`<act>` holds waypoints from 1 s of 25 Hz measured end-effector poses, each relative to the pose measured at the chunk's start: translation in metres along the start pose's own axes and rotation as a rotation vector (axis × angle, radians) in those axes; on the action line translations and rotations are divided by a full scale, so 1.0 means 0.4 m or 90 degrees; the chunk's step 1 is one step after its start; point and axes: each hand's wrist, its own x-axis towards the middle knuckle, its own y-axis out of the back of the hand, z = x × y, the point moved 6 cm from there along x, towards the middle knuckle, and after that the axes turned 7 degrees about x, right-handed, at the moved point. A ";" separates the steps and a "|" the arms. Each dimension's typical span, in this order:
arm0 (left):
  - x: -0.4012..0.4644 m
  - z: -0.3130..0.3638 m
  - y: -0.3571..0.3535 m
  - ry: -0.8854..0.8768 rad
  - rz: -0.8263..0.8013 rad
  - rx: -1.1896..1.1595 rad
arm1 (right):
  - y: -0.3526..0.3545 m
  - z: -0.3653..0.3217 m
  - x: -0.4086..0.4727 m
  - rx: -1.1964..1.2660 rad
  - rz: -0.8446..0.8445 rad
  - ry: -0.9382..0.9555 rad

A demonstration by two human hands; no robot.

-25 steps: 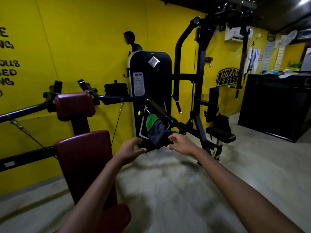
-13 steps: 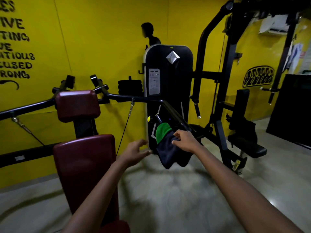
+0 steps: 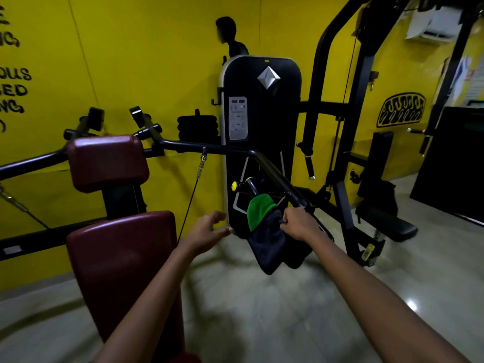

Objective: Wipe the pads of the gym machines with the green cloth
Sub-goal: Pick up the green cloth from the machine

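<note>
A green cloth (image 3: 259, 209) hangs over the machine's black handle bar (image 3: 275, 174), together with a dark cloth (image 3: 272, 244) below it. My right hand (image 3: 297, 225) grips the cloths at their right edge. My left hand (image 3: 207, 227) hovers open just left of them, holding nothing. A maroon back pad (image 3: 123, 265) and a maroon head pad (image 3: 107, 162) stand on the left machine.
A black weight-stack tower (image 3: 262, 121) stands behind the bar against the yellow wall. A second black machine with a dark seat (image 3: 387, 224) is at the right. A thin cable (image 3: 192, 197) drops from the bar. Pale floor (image 3: 288, 310) lies below my arms.
I have moved closer to the machine. My right hand went from reaching toward the cloths to gripping them. My left hand stayed open beside them.
</note>
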 end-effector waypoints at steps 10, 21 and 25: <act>0.107 0.146 -0.001 -0.093 0.040 -0.018 | 0.241 0.113 -0.038 0.106 0.205 -0.052; 0.265 0.551 -0.277 -0.281 -0.059 -0.031 | 0.467 0.514 -0.137 0.054 0.333 -0.173; 0.356 0.694 -0.450 -0.298 -0.086 -0.047 | 0.497 0.734 -0.130 0.097 0.316 -0.204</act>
